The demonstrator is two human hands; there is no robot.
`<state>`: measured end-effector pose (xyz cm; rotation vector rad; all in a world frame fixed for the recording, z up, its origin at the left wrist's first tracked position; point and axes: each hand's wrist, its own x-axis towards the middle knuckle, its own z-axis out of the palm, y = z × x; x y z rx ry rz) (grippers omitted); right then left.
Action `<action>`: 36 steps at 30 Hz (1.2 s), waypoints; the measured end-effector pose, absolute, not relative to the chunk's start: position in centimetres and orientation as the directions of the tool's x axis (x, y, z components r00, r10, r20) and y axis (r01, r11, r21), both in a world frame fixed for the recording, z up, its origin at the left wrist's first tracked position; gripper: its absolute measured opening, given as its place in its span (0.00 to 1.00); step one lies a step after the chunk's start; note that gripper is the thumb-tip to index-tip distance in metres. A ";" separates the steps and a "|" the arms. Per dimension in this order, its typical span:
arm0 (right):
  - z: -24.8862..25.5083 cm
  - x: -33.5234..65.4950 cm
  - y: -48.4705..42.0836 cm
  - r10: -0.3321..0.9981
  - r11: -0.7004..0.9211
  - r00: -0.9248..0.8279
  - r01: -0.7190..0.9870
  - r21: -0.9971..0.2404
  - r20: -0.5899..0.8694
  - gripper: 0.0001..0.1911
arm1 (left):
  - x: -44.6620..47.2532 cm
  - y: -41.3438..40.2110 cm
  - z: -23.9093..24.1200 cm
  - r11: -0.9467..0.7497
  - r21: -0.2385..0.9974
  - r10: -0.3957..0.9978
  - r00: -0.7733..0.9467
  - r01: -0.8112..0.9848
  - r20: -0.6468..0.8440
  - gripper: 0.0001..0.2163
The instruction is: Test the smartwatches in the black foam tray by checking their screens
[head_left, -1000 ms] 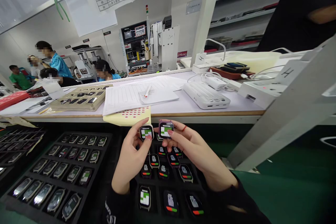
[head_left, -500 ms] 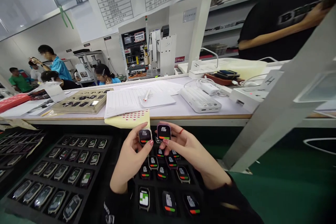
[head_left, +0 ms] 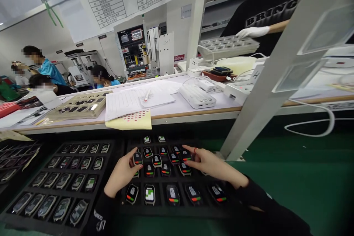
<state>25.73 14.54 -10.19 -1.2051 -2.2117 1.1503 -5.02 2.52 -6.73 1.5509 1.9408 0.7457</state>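
My left hand (head_left: pixel 121 174) is low over the black foam tray (head_left: pixel 155 211), its fingers around a black smartwatch (head_left: pixel 137 158) with a lit screen. My right hand (head_left: pixel 211 165) reaches in from the right with its fingers extended. Its fingertips are at another smartwatch (head_left: pixel 185 156) and it holds nothing up. Several more watches with lit screens sit in this tray's slots, most showing red and green bars. A second tray (head_left: pixel 74 162) of watches lies to the left. A red thread circles my right wrist.
On the white bench stand ruled paper sheets (head_left: pixel 129 105), a yellow sheet of red dots (head_left: pixel 129 120), a white multi-port unit (head_left: pixel 197 96) and a beige watch tray (head_left: pixel 79 105). At upper right, a co-worker's white-gloved hand (head_left: pixel 249 32) holds a grey tray (head_left: pixel 228 46). A white post (head_left: pixel 251 88) stands right.
Both hands have dropped from above the tray to its surface, and my right hand no longer holds a watch up. The co-worker's gloved hand has appeared with a grey tray.
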 end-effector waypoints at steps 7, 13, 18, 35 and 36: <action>-11.9 26.3 15.7 0.849 0.365 -0.525 0.658 -0.659 -0.054 0.13 | -4.1 4.1 -10.1 0.157 0.624 0.986 -0.152 0.765 -0.061 0.33; -11.4 27.5 16.9 0.867 0.375 -0.498 0.699 -0.609 -0.038 0.16 | -5.1 4.7 -10.4 0.133 0.550 0.991 -0.107 0.824 -0.079 0.32; -9.9 25.4 18.7 0.847 0.417 -0.531 0.671 -0.613 -0.005 0.18 | -5.8 6.2 -9.2 0.089 0.508 0.996 -0.080 0.857 -0.040 0.26; -11.8 12.4 25.6 0.808 0.497 -0.568 0.800 -0.337 -0.157 0.14 | -5.6 19.0 -13.0 0.116 0.284 0.993 -0.117 0.952 -0.015 0.16; -11.9 12.2 25.7 0.800 0.503 -0.576 0.797 -0.334 -0.171 0.15 | -5.8 19.2 -13.1 0.114 0.288 0.993 -0.113 0.951 -0.022 0.16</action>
